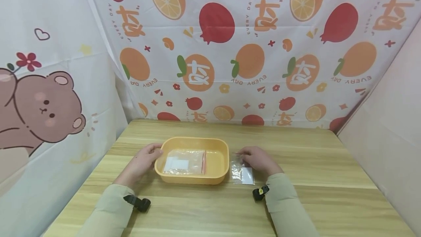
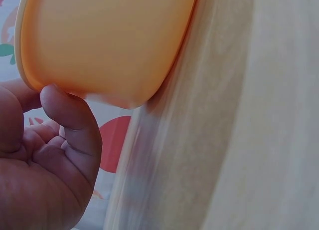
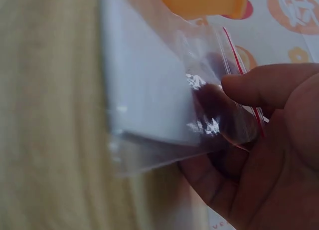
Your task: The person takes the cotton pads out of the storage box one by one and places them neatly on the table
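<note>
A yellow plastic basin (image 1: pixel 194 180) stands on the table. Inside it lies a clear zip bag (image 1: pixel 194 156) with a red seal line and a white slip in it. My left hand (image 1: pixel 144 161) grips the basin's left end, thumb and fingers at the rim; the left wrist view shows this hand (image 2: pixel 55 155) under the basin's edge (image 2: pixel 109 50). To the right of the basin, my right hand (image 1: pixel 258 160) pinches a smaller clear zip bag (image 1: pixel 237 173) near its red seal. A white card (image 3: pixel 149 75) shows through that bag in the right wrist view.
The wood-grain table (image 1: pixel 204 207) ends at the back against a fruit-printed cloth (image 1: pixel 217 61). A bear-printed cloth (image 1: pixel 49 109) hangs on the left and a plain pale cloth (image 1: pixel 388 120) on the right. A black strap with a small camera (image 1: pixel 141 204) sits on each wrist.
</note>
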Motion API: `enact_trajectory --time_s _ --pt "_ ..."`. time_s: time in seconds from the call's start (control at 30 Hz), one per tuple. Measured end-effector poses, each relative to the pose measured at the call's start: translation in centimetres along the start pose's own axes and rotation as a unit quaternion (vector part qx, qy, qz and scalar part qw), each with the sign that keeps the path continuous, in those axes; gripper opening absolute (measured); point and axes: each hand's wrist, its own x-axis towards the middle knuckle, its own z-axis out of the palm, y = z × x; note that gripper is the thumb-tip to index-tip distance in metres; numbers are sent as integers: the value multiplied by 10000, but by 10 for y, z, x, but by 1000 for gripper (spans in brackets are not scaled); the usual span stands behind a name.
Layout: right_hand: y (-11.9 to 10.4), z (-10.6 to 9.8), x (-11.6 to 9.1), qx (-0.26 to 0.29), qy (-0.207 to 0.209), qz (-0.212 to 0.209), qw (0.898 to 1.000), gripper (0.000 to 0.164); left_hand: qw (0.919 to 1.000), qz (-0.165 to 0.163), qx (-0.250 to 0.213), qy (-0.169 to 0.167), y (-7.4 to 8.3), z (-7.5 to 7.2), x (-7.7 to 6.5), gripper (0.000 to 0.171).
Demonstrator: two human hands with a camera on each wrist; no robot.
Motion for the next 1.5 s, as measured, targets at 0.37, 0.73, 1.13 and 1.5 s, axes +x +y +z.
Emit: enact_trajectory --time_s 0.37,0.73,1.13,1.5 --pt "3 4 1 819 434 390 9949 28 10000 54 54 -11 3 0 -2 51" --pt "-5 -6 -3 2234 736 486 9707 30 9999 0 149 -35 4 1 -2 51" --pt "-40 -18 -12 2601 811 -261 9618 32 10000 91 19 16 1 -1 -3 52" --pt "-90 13 -19 3200 -304 -509 9456 45 10000 -21 -5 74 -4 -2 -1 50"
